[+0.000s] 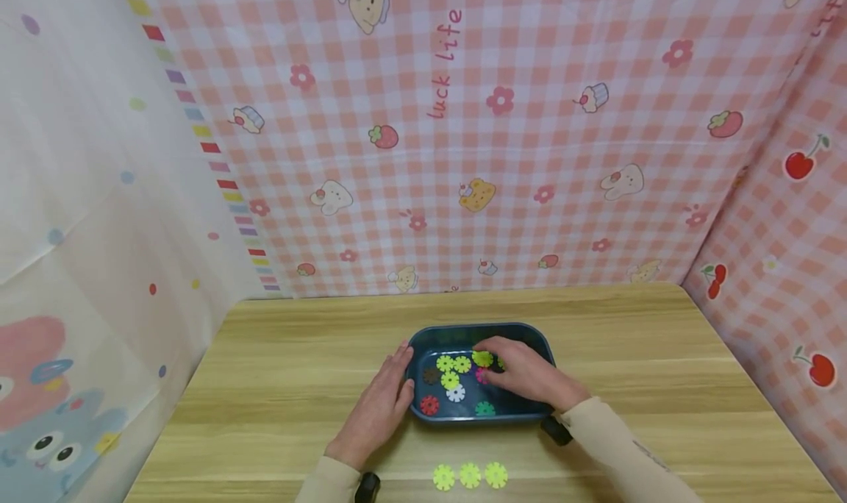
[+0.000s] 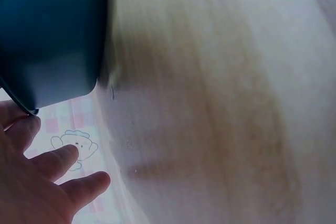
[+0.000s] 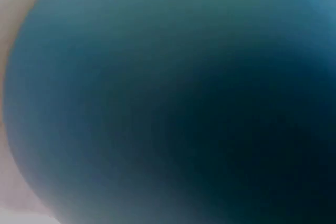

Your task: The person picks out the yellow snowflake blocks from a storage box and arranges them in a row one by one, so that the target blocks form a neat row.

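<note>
A dark blue tray (image 1: pixel 476 419) stands on the wooden table, with several notched plastic discs lying in it. My left hand (image 1: pixel 377 404) rests its fingers along the tray's left rim; in the left wrist view the fingers (image 2: pixel 86 187) are spread beside the tray's wall (image 2: pixel 52 40). Inside the tray, on its right side, my right hand (image 1: pixel 526 373) reaches down with thumb and forefinger apart. Its fingertips are right at a yellow-green disc (image 1: pixel 482 359), and the thumb overlaps a pink disc (image 1: pixel 481 376). The right wrist view shows mostly blurred blue tray surface.
Three yellow-green discs (image 1: pixel 470 476) lie in a row on the table in front of the tray. Also in the tray are a red disc (image 1: pixel 429 405), a white disc (image 1: pixel 455 393), a green disc (image 1: pixel 485 409) and a brown disc (image 1: pixel 431 375). Patterned cloth (image 1: pixel 463 150) hangs behind.
</note>
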Available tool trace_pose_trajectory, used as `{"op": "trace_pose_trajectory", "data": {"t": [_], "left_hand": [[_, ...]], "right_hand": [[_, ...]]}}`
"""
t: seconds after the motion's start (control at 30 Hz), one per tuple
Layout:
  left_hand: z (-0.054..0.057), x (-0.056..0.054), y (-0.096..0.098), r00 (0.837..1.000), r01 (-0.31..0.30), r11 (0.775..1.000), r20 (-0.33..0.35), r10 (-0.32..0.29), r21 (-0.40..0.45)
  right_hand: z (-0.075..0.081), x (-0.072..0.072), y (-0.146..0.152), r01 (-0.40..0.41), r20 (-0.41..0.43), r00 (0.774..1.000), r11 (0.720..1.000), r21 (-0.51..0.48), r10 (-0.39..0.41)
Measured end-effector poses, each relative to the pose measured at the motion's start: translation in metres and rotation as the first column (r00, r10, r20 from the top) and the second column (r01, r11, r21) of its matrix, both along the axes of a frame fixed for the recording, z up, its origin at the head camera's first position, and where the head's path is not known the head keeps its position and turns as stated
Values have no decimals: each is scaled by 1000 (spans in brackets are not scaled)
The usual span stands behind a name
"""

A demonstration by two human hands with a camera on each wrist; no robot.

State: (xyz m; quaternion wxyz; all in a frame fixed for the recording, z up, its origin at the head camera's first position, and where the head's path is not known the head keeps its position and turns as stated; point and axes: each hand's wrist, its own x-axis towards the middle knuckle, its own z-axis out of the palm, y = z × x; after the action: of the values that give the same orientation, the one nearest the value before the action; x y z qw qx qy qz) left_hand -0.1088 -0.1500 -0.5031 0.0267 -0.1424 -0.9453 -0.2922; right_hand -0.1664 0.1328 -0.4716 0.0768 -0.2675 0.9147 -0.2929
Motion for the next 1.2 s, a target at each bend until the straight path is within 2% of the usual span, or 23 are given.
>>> {"op": "trace_pose_trajectory", "data": {"t": [0.13, 0.4, 0.6, 0.9, 1.2], "left_hand": [[0, 1, 0, 1000, 3, 1000, 1, -3, 6], [1, 2, 0, 1000, 17, 1000, -5, -17, 20], [0, 1, -1, 1000, 20, 1000, -17, -20, 13], [2, 0, -1, 1000, 22, 1000, -13, -22, 19], [2, 0, -2, 1000, 24, 999, -5, -24, 20]], "right_hand": [[-6, -3, -1, 6, 26, 1000, 1000, 12, -7], [-12, -6, -1, 10, 25, 1000, 999, 45, -11], [-13, -5, -1, -16, -12, 1000, 996, 83, 17], [-15, -6, -2, -59, -35, 997, 996, 71, 61], [-17, -6, -2, -32, -61, 997, 997, 76, 37]]}}
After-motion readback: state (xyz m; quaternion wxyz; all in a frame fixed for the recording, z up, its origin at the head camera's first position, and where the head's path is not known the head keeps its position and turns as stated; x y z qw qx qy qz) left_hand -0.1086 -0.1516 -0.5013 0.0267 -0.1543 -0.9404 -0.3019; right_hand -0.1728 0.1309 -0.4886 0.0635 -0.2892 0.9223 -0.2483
